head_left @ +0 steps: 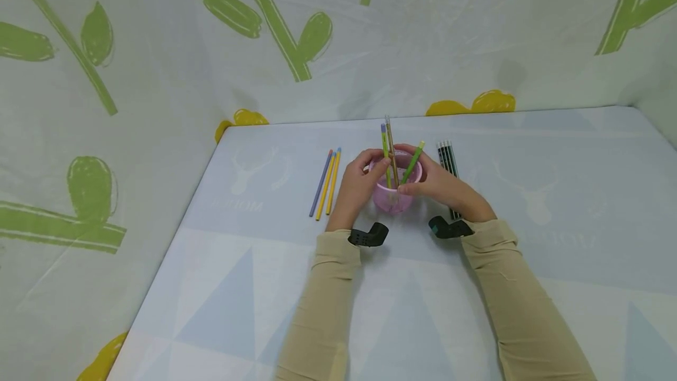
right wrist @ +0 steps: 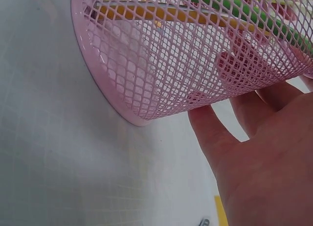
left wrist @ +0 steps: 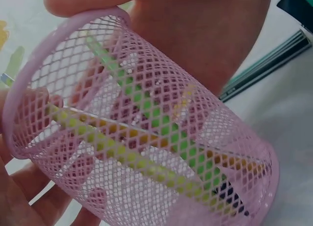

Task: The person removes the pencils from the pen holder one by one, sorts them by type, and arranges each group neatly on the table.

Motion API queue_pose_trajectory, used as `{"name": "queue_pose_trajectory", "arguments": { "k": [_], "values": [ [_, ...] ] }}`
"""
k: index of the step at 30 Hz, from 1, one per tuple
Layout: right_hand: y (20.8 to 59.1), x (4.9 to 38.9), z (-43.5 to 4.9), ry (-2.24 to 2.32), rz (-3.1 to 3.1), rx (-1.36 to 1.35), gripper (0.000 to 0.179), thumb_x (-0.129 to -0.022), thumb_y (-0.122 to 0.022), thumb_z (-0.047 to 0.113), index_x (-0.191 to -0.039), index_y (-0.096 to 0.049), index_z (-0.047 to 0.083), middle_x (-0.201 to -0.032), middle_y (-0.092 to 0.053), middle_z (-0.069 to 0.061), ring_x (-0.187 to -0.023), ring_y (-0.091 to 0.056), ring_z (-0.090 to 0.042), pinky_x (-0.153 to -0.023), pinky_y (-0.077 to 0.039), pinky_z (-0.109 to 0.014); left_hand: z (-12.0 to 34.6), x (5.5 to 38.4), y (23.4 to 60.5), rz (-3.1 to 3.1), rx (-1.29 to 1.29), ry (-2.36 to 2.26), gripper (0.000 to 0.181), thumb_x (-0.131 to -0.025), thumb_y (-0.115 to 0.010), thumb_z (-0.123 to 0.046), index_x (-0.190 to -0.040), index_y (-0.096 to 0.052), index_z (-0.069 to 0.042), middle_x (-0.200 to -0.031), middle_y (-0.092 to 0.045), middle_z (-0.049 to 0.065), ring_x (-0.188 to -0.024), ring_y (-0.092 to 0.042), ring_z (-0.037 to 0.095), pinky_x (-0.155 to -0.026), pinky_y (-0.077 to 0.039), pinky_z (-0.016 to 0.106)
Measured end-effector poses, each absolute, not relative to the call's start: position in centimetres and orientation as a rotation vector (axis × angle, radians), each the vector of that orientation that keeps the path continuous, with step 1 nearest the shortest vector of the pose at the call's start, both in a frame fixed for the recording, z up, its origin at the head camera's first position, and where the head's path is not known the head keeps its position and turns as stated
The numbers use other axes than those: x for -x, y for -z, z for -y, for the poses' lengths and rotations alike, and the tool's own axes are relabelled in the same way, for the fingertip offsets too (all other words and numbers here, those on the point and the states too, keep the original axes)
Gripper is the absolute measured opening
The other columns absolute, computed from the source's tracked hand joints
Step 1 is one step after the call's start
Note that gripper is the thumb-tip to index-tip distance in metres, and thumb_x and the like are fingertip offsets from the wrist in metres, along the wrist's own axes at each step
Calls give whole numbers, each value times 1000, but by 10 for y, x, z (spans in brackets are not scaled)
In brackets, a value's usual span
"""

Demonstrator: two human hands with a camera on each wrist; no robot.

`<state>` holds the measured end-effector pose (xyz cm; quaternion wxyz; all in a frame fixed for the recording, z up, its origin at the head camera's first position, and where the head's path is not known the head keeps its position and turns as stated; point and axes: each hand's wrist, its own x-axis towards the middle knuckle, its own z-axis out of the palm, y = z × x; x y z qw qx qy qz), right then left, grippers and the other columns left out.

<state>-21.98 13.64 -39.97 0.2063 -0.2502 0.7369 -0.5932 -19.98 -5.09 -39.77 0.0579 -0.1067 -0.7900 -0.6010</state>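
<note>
A pink mesh pencil cup (head_left: 392, 201) is between my two hands. My left hand (head_left: 357, 186) grips its left side, fingers round the outside and the thumb over the rim beside the pencils. From the right, my right hand (head_left: 444, 186) holds the cup with its thumb at the near rim and its fingers behind. Inside lean a yellow-green pencil (left wrist: 127, 155), a green pencil (left wrist: 154, 111) and a brownish-gold pencil (head_left: 392, 154). Whether the cup's base touches the table cannot be told.
Left of the cup lie one purple pencil (head_left: 320, 184) and two yellow pencils (head_left: 334, 181), side by side. Several dark striped pencils (head_left: 448, 157) lie to the right, partly behind my right hand. The table (head_left: 222, 287) has a pale patterned cover and meets a wall at the back.
</note>
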Motion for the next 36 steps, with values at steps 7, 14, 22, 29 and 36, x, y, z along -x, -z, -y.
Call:
{"name": "queue_pose_trajectory", "arguments": {
  "k": [7, 14, 22, 29, 36],
  "values": [
    [400, 221, -136, 1662, -2060, 682, 72, -79, -66, 14, -136, -25, 30, -135, -36, -8, -119, -39, -24, -95, -34, -47, 54, 197, 389, 2295, 229, 1857, 34, -85, -54, -44, -107, -61, -19, -107, -57, -10, -103, -48, 3, -87, -42, 26],
    [400, 220, -135, 1655, -2069, 662, 72, -79, -66, 14, -137, -25, 29, -135, -36, -8, -122, -36, -24, -96, -32, -48, 66, 198, 382, 1973, 268, 2120, 26, -89, -54, -26, -106, -60, -7, -94, -63, 10, -92, -58, 22, -84, -46, 32],
    [399, 218, -135, 1657, -2055, 636, 73, -79, -66, 15, -136, -25, 33, -135, -36, -4, -121, -37, -21, -96, -32, -48, 79, 197, 380, 1584, 168, 2385, 32, -89, -54, -27, -112, -56, -6, -91, -60, 11, -83, -57, 24, -66, -48, 29],
    [397, 216, -134, 1669, -2027, 640, 72, -79, -66, 15, -136, -24, 32, -136, -35, -4, -122, -35, -21, -98, -30, -48, 95, 200, 384, 1217, 171, 2591, 31, -89, -55, -23, -114, -54, -5, -87, -57, 7, -79, -56, 20, -64, -46, 23],
    [401, 219, -136, 1686, -2022, 671, 72, -79, -66, 13, -136, -25, 31, -135, -35, -7, -120, -38, -21, -97, -31, -46, 103, 199, 386, 1499, 72, 2498, 29, -89, -55, -20, -115, -58, -7, -88, -58, 8, -86, -53, 30, -65, -44, 27]
  ]
}}
